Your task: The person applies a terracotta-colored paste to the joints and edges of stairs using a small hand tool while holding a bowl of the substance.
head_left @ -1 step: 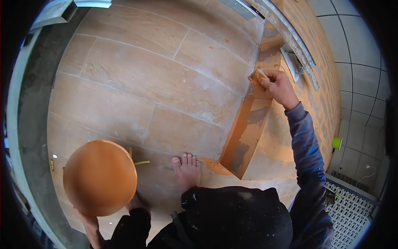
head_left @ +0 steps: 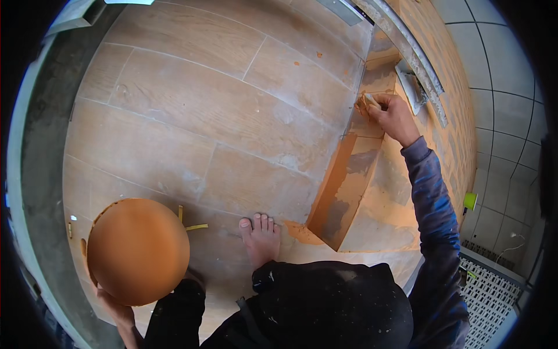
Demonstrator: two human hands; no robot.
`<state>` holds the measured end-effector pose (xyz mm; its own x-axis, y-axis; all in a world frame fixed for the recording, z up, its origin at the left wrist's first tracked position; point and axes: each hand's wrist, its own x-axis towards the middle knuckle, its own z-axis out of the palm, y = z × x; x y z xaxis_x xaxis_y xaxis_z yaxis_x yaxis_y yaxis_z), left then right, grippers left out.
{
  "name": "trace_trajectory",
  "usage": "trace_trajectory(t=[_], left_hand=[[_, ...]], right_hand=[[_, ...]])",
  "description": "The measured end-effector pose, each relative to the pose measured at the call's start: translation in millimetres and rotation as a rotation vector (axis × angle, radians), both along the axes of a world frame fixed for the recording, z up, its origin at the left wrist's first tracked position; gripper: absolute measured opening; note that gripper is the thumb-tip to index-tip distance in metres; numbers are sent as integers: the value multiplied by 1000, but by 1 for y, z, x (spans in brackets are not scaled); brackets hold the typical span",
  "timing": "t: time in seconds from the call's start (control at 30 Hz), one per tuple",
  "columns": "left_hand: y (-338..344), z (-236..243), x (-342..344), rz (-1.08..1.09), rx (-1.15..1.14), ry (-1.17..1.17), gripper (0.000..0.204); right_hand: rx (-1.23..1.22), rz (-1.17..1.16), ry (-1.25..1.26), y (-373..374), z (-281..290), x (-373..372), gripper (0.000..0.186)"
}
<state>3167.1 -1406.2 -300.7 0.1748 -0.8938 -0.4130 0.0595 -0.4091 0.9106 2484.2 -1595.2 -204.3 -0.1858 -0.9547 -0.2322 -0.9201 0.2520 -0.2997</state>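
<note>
My left hand [head_left: 117, 311] grips a round bowl [head_left: 138, 251] at its lower left edge. The bowl's wide surface is smooth orange, and most of my fingers are hidden beneath it. At the right, my right hand [head_left: 396, 119] pinches a small, pale, flat spreader [head_left: 372, 101] smeared with orange paste. Its tip sits against the upright face of a low tiled ledge [head_left: 372, 156], near the floor joint. Fresh orange paste [head_left: 332, 181] coats part of that face, in a band along the bottom and in patches around grey areas.
Wood-look floor tiles [head_left: 174, 110] spread ahead of my bare foot [head_left: 260, 235]. On the ledge rest a long metal straightedge [head_left: 407, 43] and a trowel [head_left: 411, 88]. A green cup [head_left: 470, 200] and a perforated white grate [head_left: 491, 296] stand at the right. Yellow strips [head_left: 195, 227] lie beside the bowl.
My right hand has shifted slightly and the spreader has turned against the ledge face. The bowl in my left hand has moved a little left and tilted.
</note>
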Motion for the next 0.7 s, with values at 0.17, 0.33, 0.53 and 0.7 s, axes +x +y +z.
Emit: trace_trajectory(t=[0.17,0.33,0.53,0.7], left_hand=[[25,-18,28,208,-6,-222,62],[27,-32,17,506,106,-37,67],[22,-33,3,541,104,-19,67],[10,-38,6,574,140,-9,68]], right_hand=[[60,323,542,-56,-79,-13,21],[216,485,669,-45,-109,-8,20],[235,191,705,-67,-112,-12,27],[116,127,751,-78,-115,-32,28]])
